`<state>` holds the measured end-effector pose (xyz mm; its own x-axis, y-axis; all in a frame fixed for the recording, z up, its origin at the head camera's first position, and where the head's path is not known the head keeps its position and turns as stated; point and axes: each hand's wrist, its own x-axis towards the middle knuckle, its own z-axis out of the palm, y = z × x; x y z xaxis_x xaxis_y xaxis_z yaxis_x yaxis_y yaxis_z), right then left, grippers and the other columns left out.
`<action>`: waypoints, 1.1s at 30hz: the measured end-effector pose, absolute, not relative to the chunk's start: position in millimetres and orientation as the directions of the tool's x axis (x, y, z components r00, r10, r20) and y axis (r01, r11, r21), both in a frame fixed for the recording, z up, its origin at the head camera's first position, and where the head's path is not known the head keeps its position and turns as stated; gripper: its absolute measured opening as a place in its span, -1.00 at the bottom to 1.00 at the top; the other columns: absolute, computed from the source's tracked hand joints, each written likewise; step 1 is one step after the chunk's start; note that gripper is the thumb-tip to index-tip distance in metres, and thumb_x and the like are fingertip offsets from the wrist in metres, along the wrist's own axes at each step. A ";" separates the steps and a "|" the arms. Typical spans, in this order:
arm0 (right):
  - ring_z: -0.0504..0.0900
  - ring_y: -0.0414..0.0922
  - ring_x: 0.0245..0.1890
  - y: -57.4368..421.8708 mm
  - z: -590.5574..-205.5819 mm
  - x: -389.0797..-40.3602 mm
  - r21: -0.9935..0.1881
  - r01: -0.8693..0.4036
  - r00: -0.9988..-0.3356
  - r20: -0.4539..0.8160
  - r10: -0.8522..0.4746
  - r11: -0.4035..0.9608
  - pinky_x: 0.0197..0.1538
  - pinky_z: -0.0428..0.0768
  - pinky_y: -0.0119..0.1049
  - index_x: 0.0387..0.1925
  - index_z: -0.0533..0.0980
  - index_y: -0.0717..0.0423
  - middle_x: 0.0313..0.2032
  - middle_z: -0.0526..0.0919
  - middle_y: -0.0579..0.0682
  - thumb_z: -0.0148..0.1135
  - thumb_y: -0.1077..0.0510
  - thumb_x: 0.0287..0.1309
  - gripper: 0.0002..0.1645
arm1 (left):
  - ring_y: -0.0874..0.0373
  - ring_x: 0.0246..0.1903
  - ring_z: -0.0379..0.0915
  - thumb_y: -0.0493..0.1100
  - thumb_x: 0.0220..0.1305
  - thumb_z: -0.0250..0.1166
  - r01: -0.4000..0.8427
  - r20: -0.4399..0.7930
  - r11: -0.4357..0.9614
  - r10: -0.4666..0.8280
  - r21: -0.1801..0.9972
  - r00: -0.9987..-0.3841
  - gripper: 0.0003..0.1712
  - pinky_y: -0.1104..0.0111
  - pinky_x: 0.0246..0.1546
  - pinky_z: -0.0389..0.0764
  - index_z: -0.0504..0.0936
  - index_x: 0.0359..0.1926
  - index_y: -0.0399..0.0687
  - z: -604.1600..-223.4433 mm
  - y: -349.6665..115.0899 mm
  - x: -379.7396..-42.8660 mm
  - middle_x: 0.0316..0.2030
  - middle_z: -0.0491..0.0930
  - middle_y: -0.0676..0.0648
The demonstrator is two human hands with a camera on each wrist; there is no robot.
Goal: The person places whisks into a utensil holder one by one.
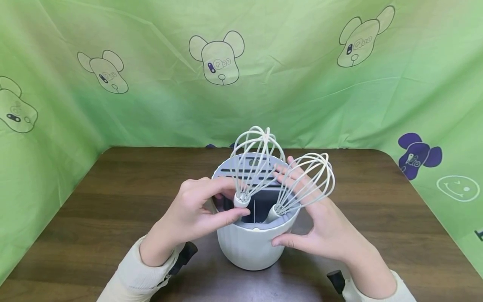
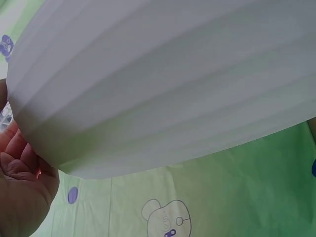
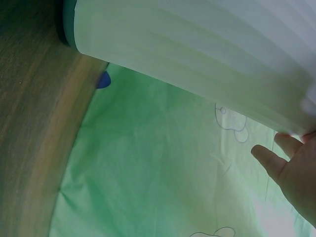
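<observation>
A white ribbed utensil holder [image 1: 252,248] with a grey slotted top stands on the table. My left hand [image 1: 201,208] pinches one white whisk [image 1: 242,200] just below its wires, the handle down in the holder's front opening. Another whisk [image 1: 274,212] leans to the right in that same opening. My right hand [image 1: 320,222] is at the holder's right side, fingers extended behind the second whisk's wires and thumb by the front wall. Both wrist views are largely filled by the holder's ribbed wall; the left hand [image 2: 24,182] shows only at the edge there.
The dark wooden table [image 1: 124,218] extends on both sides of the holder. Behind and beside it hangs a green cloth [image 1: 158,113] printed with cartoon heads. Dark wrist straps [image 1: 183,256] show at the cream sleeves.
</observation>
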<state>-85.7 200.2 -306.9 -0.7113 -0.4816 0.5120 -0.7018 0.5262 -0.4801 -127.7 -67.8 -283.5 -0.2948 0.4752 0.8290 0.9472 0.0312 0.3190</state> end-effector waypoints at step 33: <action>-0.11 0.07 0.59 195.9 -307.1 -86.5 -0.471 -0.706 -0.707 0.516 -0.484 0.529 0.56 -0.08 -0.41 0.45 0.21 0.15 0.51 0.17 0.05 0.47 -0.41 -0.15 0.26 | 0.30 -0.24 0.59 -0.18 0.04 0.54 0.850 0.659 0.111 0.583 0.515 -0.476 -0.61 0.50 -0.13 0.60 0.66 -0.09 -0.11 -278.7 -73.1 -120.6 -0.26 0.68 0.06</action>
